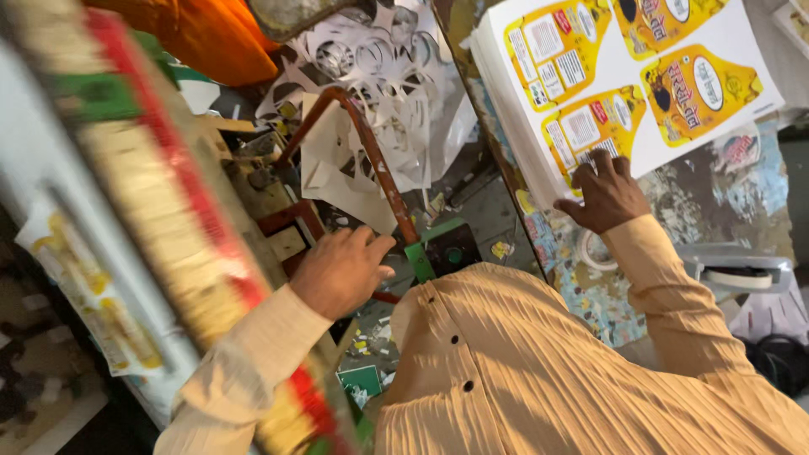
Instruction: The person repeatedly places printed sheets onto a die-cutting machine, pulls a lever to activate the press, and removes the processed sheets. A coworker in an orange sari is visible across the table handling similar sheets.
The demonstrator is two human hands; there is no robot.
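While right hand (pixel 605 195) presses, printed sheet stack (pixel 590 67), long axis toward upper right

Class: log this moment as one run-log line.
left hand: near rust-red lever | right hand: on printed label sheets

White sheets (pixel 640 76) printed with yellow bottle-shaped labels, rust-red lever (pixel 375 160), peach ribbed shirt (pixel 522 362)

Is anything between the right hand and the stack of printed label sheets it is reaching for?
Nothing visible. The right hand already rests with fingers spread on the near corner of the stack of printed label sheets. The left hand is apart, near the rusty red handle.
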